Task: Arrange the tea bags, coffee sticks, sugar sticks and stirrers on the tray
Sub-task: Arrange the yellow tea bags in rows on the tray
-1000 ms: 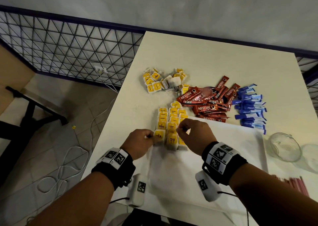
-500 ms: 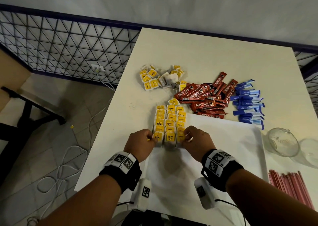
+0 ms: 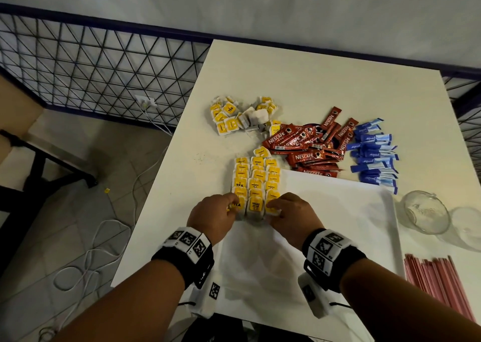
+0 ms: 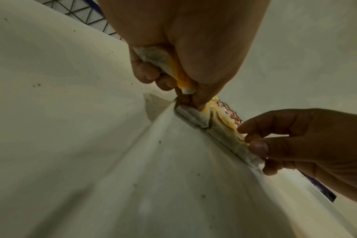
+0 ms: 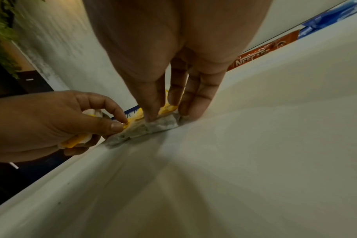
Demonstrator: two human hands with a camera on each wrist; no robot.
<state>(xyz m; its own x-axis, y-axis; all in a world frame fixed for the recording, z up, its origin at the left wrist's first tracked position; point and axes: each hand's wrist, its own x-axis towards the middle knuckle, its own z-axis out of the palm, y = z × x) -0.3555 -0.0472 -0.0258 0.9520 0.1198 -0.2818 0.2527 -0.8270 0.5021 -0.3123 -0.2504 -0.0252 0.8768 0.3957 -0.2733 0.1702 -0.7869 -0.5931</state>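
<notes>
Three neat rows of yellow-tagged tea bags [image 3: 256, 182] lie along the left end of the white tray [image 3: 338, 224]. My left hand [image 3: 233, 207] pinches the nearest tea bag of the left row and keeps a spare tea bag [image 4: 153, 56] curled in its palm. With thumb and fingers, my right hand [image 3: 272, 212] pinches the nearest tea bag of the right row [image 5: 163, 125]. Beyond the tray lie a loose heap of tea bags [image 3: 242, 117], red coffee sticks [image 3: 309, 146] and blue sugar sticks [image 3: 374, 154]. Pink stirrers [image 3: 437, 281] lie at the right.
Two clear glass jars [image 3: 426, 211] lie on their sides right of the tray. The white table [image 3: 299, 81] ends close to my left hand, with floor and cables [image 3: 104, 237] below. A black mesh fence [image 3: 91, 68] stands at the back left.
Both hands have come a little toward me to the near end of the rows. The right hand has shifted from above the rows to the right row's nearest bag.
</notes>
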